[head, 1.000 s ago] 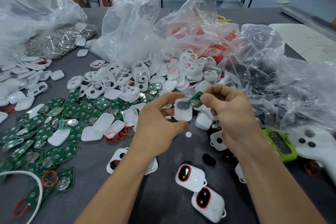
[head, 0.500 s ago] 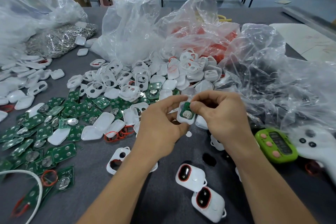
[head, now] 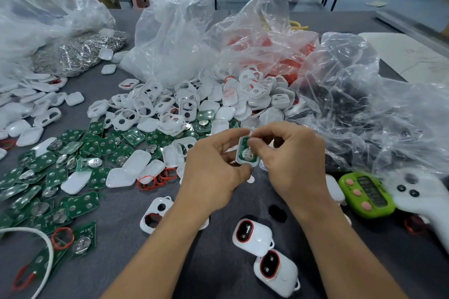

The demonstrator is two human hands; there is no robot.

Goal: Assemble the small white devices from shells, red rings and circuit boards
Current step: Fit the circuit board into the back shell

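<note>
My left hand [head: 213, 167] grips a white shell [head: 246, 164] from its left side, above the middle of the table. A green circuit board [head: 246, 153] with a silver coin cell lies inside that shell. My right hand [head: 291, 160] pinches the board's upper right edge with thumb and fingertips. Two assembled white devices with red rings [head: 252, 236] [head: 275, 272] lie near the front. An open front shell [head: 155, 213] sits beside my left forearm. Loose red rings [head: 155, 178] lie left of my hands.
Several green boards [head: 48, 177] cover the left of the grey table. White shells [head: 194, 104] are heaped behind my hands, in front of clear plastic bags [head: 175, 39]. A green timer [head: 366, 194] and a white controller [head: 422, 196] sit at the right. A white cord [head: 46, 247] curls at front left.
My right hand brought the green board down from above the shell and set it into the shell held by my left hand. Both hands drew closer together.
</note>
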